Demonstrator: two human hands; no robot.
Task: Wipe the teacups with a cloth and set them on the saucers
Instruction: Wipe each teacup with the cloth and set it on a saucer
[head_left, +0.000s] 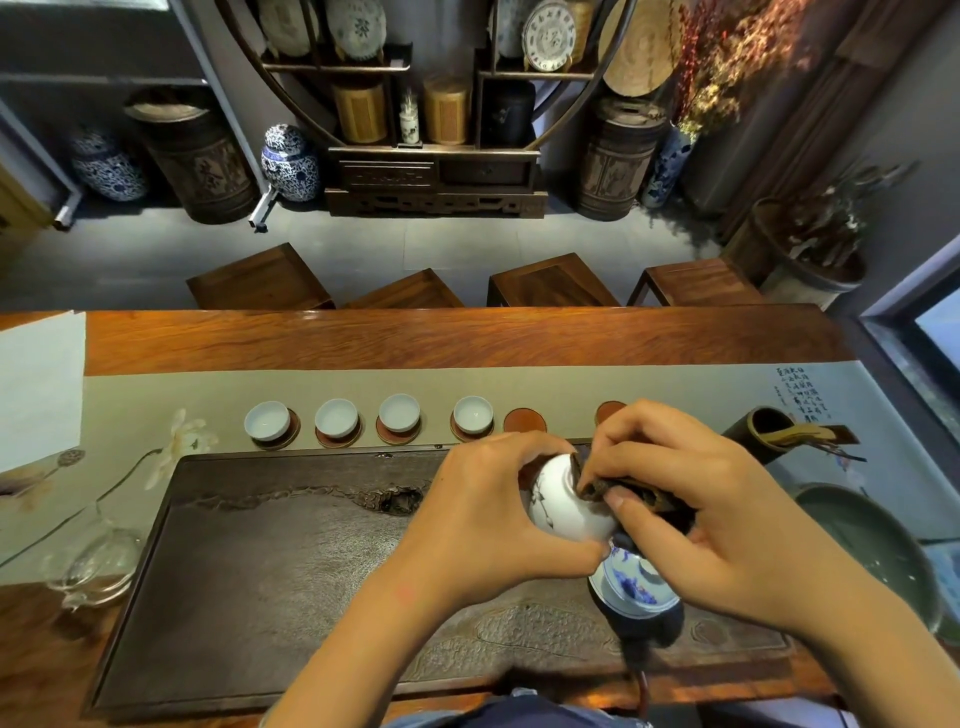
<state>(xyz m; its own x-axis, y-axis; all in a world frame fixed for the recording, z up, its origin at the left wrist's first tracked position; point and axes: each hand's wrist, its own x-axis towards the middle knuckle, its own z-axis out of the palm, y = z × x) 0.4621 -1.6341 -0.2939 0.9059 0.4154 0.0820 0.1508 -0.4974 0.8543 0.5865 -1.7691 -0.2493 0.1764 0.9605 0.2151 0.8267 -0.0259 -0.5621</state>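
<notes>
Both hands up close over the dark tea tray (249, 571): left hand (483, 519) has its grip wrapped round a white teacup (566, 512), tipped on its side, mouth turned right toward the cloth. Right hand (701, 514) pinches the brown cloth (634, 493) against the cup's rim. Just below sits a blue-and-white bowl (634, 587). Further back on the desk (415, 338), four white cups (336, 418) sit on saucers along the grey runner (156, 400); two red saucers (524, 422) stand bare. Behind, wooden stools and a shelf (436, 130) of jars.
</notes>
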